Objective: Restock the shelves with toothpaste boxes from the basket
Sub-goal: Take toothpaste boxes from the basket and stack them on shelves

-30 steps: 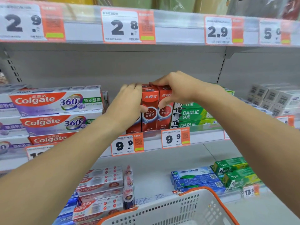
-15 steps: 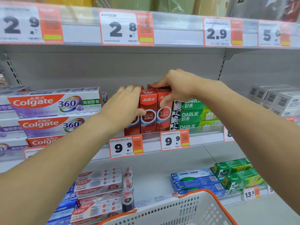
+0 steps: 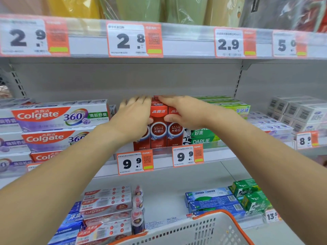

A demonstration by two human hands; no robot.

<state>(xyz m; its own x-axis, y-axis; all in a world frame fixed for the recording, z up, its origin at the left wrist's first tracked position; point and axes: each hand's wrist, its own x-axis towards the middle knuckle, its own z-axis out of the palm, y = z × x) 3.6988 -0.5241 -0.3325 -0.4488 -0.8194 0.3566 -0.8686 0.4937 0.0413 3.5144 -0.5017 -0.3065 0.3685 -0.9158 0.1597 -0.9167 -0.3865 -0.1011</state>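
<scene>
Three red Optic White toothpaste boxes (image 3: 158,128) stand upright side by side on the middle shelf (image 3: 217,154), above the 9.9 price tags. My left hand (image 3: 134,115) lies flat against the left side and front of the row, covering much of the leftmost box. My right hand (image 3: 184,112) rests on the top of the right boxes, thumb on the front of the rightmost one. The white basket with an orange rim (image 3: 203,230) sits at the bottom of the view; its contents are hidden.
Colgate 360 boxes (image 3: 58,115) are stacked left of the red row, green Darlie boxes (image 3: 212,137) right of it, white boxes (image 3: 299,110) at far right. The lower shelf holds red, blue and green toothpaste boxes. The upper shelf edge with price tags hangs overhead.
Both hands have flattened and slid further onto the red boxes, pressing them together and back. The view has tilted slightly upward.
</scene>
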